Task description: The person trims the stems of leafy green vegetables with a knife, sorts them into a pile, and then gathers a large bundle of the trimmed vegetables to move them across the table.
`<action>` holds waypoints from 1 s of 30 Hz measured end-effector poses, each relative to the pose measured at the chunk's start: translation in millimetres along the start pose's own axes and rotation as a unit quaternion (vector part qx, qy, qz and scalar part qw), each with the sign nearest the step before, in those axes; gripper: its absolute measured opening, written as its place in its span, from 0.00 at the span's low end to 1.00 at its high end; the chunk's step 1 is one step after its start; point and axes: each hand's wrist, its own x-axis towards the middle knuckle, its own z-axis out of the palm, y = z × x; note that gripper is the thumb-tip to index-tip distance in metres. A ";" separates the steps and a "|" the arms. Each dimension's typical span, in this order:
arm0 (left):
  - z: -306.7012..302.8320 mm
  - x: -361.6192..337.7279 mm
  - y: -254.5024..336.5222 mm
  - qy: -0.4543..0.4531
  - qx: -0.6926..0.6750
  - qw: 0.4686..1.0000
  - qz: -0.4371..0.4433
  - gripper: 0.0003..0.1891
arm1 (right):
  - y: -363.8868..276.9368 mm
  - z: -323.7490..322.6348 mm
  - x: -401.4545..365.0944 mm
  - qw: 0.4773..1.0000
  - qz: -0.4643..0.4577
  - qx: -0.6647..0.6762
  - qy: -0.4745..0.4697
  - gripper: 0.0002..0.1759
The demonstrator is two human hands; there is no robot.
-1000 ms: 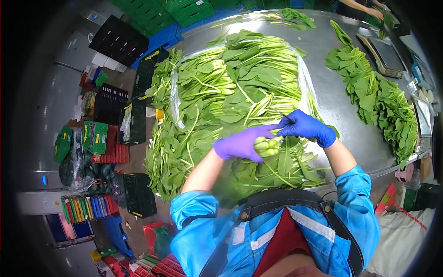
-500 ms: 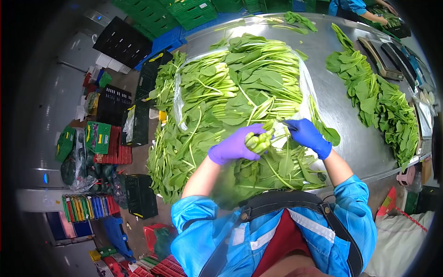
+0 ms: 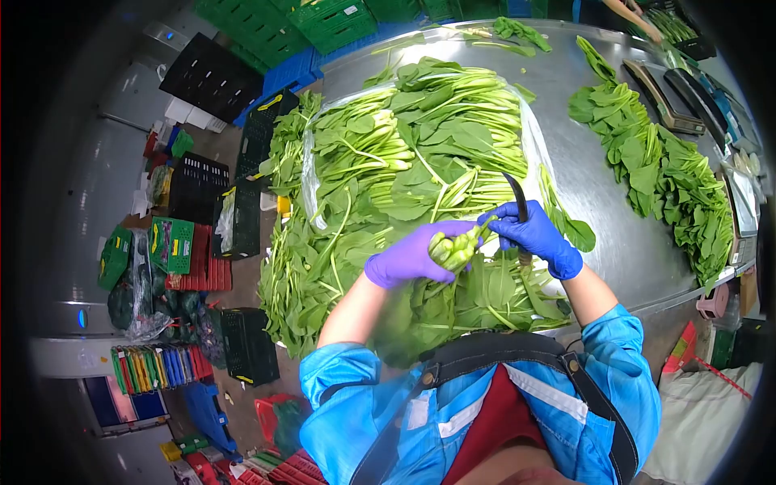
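My left hand [image 3: 401, 257], in a purple glove, is closed around a bunch of leafy greens [image 3: 453, 250], its pale cut stem ends facing up. My right hand [image 3: 543, 241], in a blue glove, grips a knife [image 3: 516, 191] whose dark curved blade points up and away from me. The thumb and fingers of that hand also touch a stem or leaf at the bunch's right side. Below and around both hands lies a large pile of leafy greens [image 3: 461, 133], partly on clear plastic. The bunch's leaves are mostly hidden beneath my left hand.
On the steel table [image 3: 558, 137], a row of greens [image 3: 647, 166] lies to the right, beside a scale [image 3: 667, 97]. A co-worker's arm [image 3: 634, 16] reaches toward a dark crate [image 3: 675, 32] at top right. Black crates [image 3: 246, 343] and green crates [image 3: 331, 24] stand around the table.
The knife has swung upright in my right hand, its blade now showing clearly. My right fingers have moved left onto the bunch. The left hand stays put.
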 end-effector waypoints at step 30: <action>-6.3 21.2 49.1 0.013 -0.035 0.998 0.044 0.39 | -23.2 -1.7 21.9 0.925 -0.107 0.359 0.060 0.09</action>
